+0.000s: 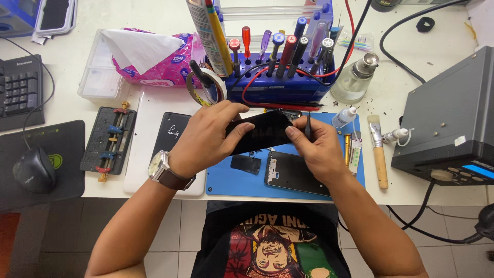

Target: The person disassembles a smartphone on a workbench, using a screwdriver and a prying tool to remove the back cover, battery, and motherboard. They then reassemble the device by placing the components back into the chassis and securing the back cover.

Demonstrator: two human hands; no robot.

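Observation:
Both hands hold a black phone screen panel (260, 133) tilted above a blue work mat (226, 183). My left hand (208, 136), with a wristwatch, grips the panel's left end between thumb and fingers. My right hand (319, 146) pinches its right end and also holds black tweezers (307, 125) pointing up. Under the hands lie an opened phone body (290, 172) and a small black part (246, 163) on the mat.
A blue tool rack (280, 77) with several screwdrivers stands behind. A tape roll (206, 86), tissue pack (154, 56), glass bottle (355, 77), brush (378, 149), black clamp jig (109, 140), a phone back (170, 135), mouse (33, 170), keyboard (20, 90) and grey station (453, 118) surround it.

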